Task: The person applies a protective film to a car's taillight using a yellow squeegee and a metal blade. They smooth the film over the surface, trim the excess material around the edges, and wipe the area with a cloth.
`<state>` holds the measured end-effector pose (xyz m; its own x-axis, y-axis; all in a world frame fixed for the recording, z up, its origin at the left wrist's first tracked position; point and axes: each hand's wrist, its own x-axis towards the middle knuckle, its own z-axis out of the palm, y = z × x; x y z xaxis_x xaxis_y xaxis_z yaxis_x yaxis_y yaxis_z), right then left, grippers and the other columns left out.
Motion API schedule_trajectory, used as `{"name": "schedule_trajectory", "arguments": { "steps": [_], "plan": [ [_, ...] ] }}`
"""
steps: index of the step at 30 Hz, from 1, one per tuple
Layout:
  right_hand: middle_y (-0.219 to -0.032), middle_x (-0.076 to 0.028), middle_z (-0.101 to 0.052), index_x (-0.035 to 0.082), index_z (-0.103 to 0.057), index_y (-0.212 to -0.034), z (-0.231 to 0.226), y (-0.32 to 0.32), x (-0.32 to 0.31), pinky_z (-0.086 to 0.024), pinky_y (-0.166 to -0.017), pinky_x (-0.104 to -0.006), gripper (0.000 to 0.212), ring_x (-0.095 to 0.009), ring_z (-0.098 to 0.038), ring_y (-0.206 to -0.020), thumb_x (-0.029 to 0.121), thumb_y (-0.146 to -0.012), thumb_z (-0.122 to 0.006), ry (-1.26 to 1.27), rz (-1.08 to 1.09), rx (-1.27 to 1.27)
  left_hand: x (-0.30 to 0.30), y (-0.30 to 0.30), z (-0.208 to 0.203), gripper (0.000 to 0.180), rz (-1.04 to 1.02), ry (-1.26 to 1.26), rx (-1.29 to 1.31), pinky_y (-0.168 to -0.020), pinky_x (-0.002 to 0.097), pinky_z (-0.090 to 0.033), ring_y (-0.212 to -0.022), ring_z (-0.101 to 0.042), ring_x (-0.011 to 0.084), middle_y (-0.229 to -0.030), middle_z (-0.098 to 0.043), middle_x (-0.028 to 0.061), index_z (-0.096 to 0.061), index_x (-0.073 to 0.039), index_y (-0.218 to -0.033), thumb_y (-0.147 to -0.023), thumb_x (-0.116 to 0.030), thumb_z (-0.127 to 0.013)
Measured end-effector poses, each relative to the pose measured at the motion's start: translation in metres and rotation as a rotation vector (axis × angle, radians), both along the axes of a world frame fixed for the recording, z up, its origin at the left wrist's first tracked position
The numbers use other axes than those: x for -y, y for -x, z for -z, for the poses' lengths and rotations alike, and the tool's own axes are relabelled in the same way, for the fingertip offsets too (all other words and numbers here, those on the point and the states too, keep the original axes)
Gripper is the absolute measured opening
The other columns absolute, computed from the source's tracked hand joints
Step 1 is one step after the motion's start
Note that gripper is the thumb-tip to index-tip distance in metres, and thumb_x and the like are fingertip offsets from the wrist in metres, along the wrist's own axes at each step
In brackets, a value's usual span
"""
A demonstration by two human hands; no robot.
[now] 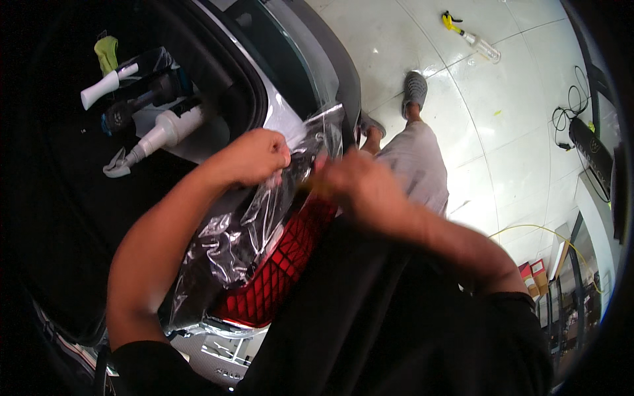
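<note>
We're apparently pinching the clear film [223,254] in the left hand [261,158], on the trunk [76,198] side; the right hand [370,188] is showing blurred by the upper end of the red tail light [281,277], so we can't tell its grip. Film is running lengthwise along the light, lower left to upper right, most of it hanging below the left-hand pinch; the right is sitting nearer the light.
</note>
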<state>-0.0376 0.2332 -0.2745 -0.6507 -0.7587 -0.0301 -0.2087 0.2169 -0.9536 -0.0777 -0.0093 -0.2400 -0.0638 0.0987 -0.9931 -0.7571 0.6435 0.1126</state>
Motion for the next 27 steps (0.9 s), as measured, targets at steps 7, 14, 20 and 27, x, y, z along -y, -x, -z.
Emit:
{"name": "schedule_trajectory", "arguments": {
  "steps": [7, 14, 20, 27],
  "plan": [
    [-0.088, -0.009, -0.066, 0.009, -0.067, -0.093, 0.025, 0.031, 0.007, -0.053, -0.083, -0.0387, 0.016, -0.028, -0.064, -0.093, 0.015, -0.079, -0.064, -0.077, -0.095, -0.038, 0.0, 0.001, 0.001, 0.011, 0.076, -0.005, 0.002, -0.059, 0.0288, -0.052, -0.064, -0.066, 0.015, -0.072, -0.063, 0.0062, -0.061, 0.001, -0.091, -0.094, -0.009, -0.058],
    [-0.094, -0.01, -0.066, 0.009, -0.066, -0.099, 0.015, 0.021, 0.011, -0.056, -0.079, -0.0415, 0.02, -0.031, -0.067, -0.091, 0.015, -0.081, -0.063, -0.142, -0.188, 0.089, -0.002, 0.004, -0.002, 0.01, -0.038, 0.003, 0.025, -0.059, 0.0292, -0.052, -0.063, -0.065, 0.0155, -0.072, -0.064, 0.0065, -0.061, 0.001, -0.091, -0.093, -0.009, -0.059],
    [-0.093, -0.009, -0.065, 0.01, -0.066, -0.094, -0.005, 0.005, 0.003, -0.056, -0.078, -0.0389, 0.015, -0.028, -0.066, -0.096, 0.019, -0.082, -0.064, -0.091, -0.097, 0.01, 0.005, 0.009, 0.003, 0.014, -0.088, -0.034, 0.064, -0.06, 0.0294, -0.051, -0.063, -0.065, 0.0162, -0.072, -0.063, 0.0063, -0.06, -0.001, -0.09, -0.092, -0.014, -0.062],
    [-0.097, -0.005, -0.068, 0.012, -0.07, -0.1, 0.027, 0.041, 0.007, -0.051, -0.082, -0.0367, 0.021, -0.025, -0.062, -0.1, 0.02, -0.081, -0.066, -0.158, -0.136, -0.151, -0.009, 0.012, -0.004, 0.022, -0.281, 0.01, 0.212, -0.056, 0.0266, -0.049, -0.064, -0.062, 0.0146, -0.072, -0.063, 0.0052, -0.064, -0.002, -0.089, -0.084, -0.021, -0.074]
  ]
}}
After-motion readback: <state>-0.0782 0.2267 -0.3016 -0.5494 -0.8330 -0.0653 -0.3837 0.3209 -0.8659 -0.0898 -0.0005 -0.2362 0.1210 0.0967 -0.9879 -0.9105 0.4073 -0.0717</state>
